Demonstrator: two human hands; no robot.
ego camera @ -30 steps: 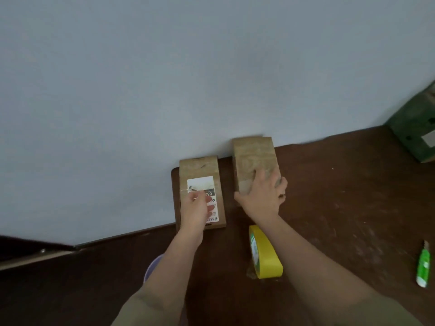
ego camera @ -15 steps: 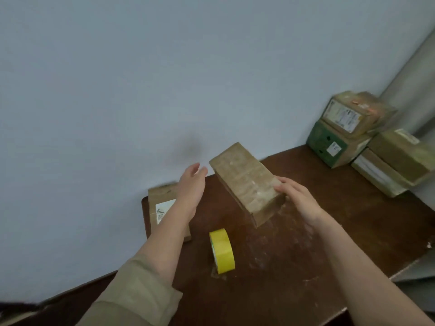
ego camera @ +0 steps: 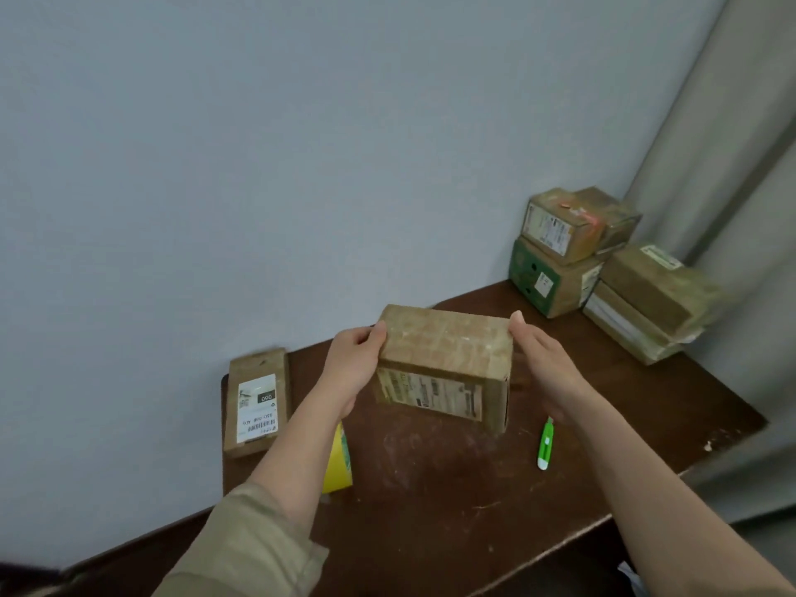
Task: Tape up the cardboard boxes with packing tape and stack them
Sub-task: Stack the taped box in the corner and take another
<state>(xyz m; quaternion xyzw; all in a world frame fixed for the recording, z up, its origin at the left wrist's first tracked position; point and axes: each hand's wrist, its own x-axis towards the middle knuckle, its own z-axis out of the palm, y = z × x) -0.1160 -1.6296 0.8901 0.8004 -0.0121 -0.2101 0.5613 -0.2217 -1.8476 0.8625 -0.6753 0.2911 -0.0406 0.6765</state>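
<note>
A brown cardboard box [ego camera: 446,353] with a worn label on its near face is held just above the dark wooden table [ego camera: 435,497]. My left hand [ego camera: 353,368] grips its left end, thumb on the top edge. My right hand [ego camera: 545,366] presses against its right end with straight fingers. A flatter cardboard box [ego camera: 257,402] with a white barcode label lies at the table's left, against the wall. The yellow tape roll [ego camera: 338,465] stands on edge, partly hidden behind my left forearm.
A green utility knife [ego camera: 544,445] lies on the table right of the held box. Several taped boxes [ego camera: 568,252] are stacked in the back right corner, beside a grey curtain [ego camera: 732,144]. The table's front edge runs diagonally at lower right.
The box was lifted from beside the flat box and turned, label face toward me. My left hand left the flat box and took the lifted box's left end. The view swung right.
</note>
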